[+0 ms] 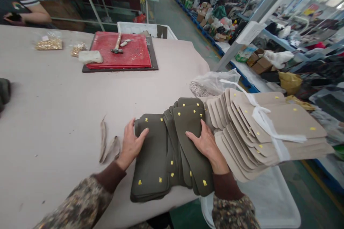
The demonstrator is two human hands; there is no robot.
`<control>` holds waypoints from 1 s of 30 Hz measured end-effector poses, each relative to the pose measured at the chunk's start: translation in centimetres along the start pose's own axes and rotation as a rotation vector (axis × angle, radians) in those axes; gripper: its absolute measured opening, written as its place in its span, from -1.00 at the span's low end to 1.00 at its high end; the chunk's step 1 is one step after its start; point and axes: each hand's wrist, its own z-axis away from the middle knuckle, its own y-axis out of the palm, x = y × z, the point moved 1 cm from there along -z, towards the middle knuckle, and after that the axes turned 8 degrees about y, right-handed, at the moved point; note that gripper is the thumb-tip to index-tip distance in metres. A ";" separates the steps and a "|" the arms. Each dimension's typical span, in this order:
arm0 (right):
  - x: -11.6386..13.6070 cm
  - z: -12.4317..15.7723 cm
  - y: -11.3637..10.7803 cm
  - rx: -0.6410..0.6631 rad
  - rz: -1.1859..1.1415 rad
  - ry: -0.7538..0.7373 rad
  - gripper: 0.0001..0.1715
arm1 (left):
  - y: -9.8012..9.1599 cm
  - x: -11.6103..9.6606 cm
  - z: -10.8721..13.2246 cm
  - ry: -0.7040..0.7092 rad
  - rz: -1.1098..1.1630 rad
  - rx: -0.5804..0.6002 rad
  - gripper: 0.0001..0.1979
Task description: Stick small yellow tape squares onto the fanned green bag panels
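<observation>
Dark green flat panels [153, 150] with rounded corners and small yellow marks lie in a fanned pile at the table's front edge. My left hand [131, 146] grips the pile's left edge, its thumb on the top panel and its fingers down the side. On the right side of the pile, my right hand [206, 144] has its thumb over the top panel and its fingers round the far edge, partly hidden. Just right of it lies a fanned stack of beige panels [285, 112], its right part tied with a white strip [262, 114].
On the table [67, 114] are fabric strips [103, 141], a clear bag [215, 80] and a red board [102, 48] bearing a hammer [117, 44]. A white bin [285, 200] stands below the front right edge. Across the table is another person's arm [36, 12].
</observation>
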 end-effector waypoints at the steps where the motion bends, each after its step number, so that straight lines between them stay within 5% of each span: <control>1: 0.1 0.0 -0.1 0.009 0.004 0.003 0.02 | -0.9 1.4 2.2 -0.073 -0.011 0.003 -0.25; 4: 0.2 -0.1 -0.2 0.013 0.012 0.005 0.03 | -1.6 3.5 7.8 -0.255 0.084 0.025 -0.24; 8: 0.2 -0.2 -0.3 0.019 0.011 0.016 0.03 | 0.0 2.9 10.8 -0.205 0.083 0.044 -0.29; 15: 0.5 -0.4 -0.5 0.027 0.039 0.030 0.06 | 3.2 1.9 10.8 -0.111 -0.083 -0.030 -0.37; 20: 0.1 -0.5 -0.2 -0.014 0.035 -0.002 0.04 | 2.9 1.4 10.9 -0.106 -0.133 -0.023 -0.36; 26: 0.0 -0.6 0.1 -0.022 -0.005 -0.004 0.06 | 2.0 -2.2 9.5 0.181 -0.119 0.106 -0.46; 30: 0.2 -0.7 0.3 -0.061 -0.045 0.026 0.03 | 5.3 -4.6 7.1 0.033 0.201 0.302 -0.36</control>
